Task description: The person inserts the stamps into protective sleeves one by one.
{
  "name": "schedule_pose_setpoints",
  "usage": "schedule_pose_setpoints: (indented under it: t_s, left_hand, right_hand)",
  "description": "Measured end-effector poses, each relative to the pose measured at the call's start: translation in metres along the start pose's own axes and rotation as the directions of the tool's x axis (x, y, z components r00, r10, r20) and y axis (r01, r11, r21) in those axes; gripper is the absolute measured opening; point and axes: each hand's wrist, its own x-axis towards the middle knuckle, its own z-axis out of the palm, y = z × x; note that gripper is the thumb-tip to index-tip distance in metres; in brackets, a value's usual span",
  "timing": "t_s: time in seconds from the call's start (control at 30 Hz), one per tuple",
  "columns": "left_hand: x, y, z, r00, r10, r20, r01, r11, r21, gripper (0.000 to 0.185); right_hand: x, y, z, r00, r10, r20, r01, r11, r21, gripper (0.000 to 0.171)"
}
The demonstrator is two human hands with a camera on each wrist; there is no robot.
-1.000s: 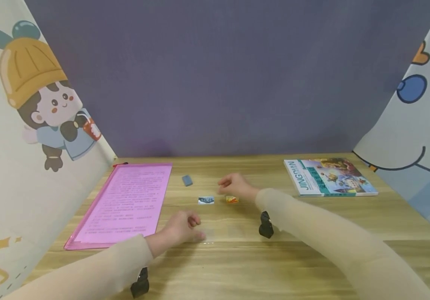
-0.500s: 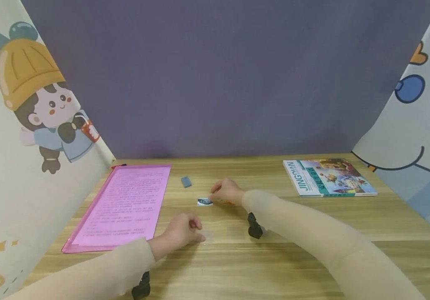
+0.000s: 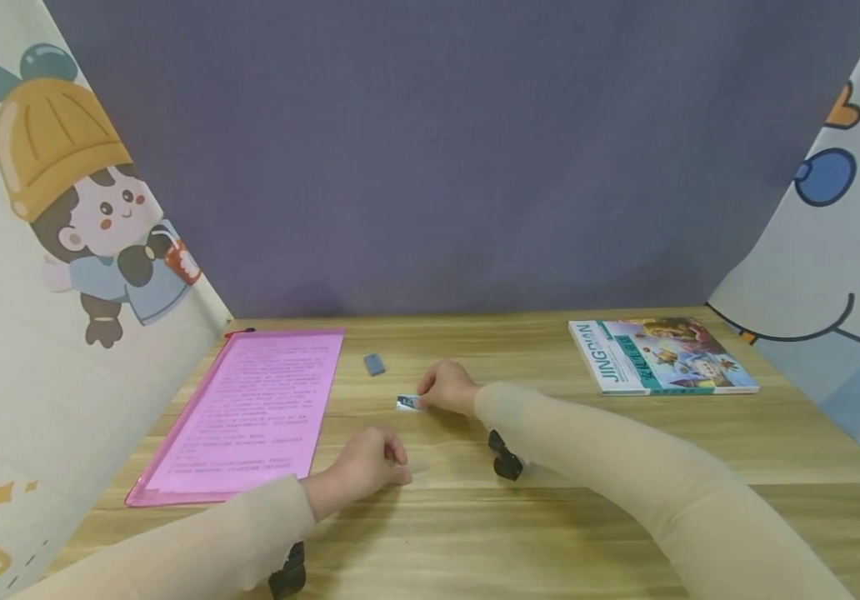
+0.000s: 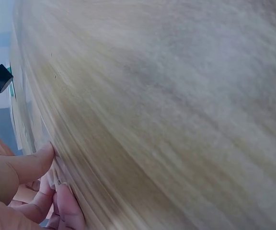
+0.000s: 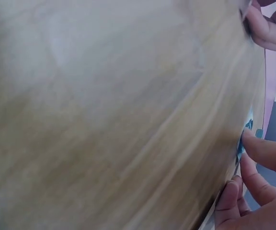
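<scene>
My right hand (image 3: 448,386) is at a small blue-and-white picture card (image 3: 407,403) near the table's middle, thumb and forefinger pinching its right end. The right wrist view shows the thumb tip on the blue card (image 5: 240,148), with the other fingers curled below. Closer to me, my left hand (image 3: 368,458) pinches a thin clear plastic piece (image 3: 420,472) between thumb and fingertips, just over the wood. In the left wrist view those fingers (image 4: 42,160) meet at the plastic's edge. A small orange picture card is hidden behind my right hand.
A pink folder (image 3: 242,408) with a printed sheet lies at the left, a red pen (image 3: 239,332) at its top. A small blue-grey block (image 3: 373,364) sits behind the card. At the right lies a colourful book (image 3: 662,356). A grey partition (image 3: 460,167) rises behind the table.
My right hand has moved left and slightly down from beside the orange card onto the blue card, covering its right end. My left hand has stayed nearly in place by the clear plastic.
</scene>
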Motion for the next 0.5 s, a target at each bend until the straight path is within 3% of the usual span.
schedule_pose_setpoints:
  t_s: [0.3, 0.5]
  left_hand:
    - [0.0020, 0.0030, 0.0013, 1.000, -0.001, 0.012, 0.000, 1.000, 0.032, 0.024]
    - [0.0023, 0.0016, 0.0017, 1.000, 0.006, 0.026, -0.006, 1.000, -0.012, 0.025]
  right_hand:
    - [-0.0011, -0.0063, 0.0024, 0.999, -0.026, 0.030, 0.029, 0.996, -0.082, 0.010]
    - [-0.0009, -0.0080, 0.0039, 0.997, -0.073, 0.041, 0.076, 0.994, -0.074, 0.012]
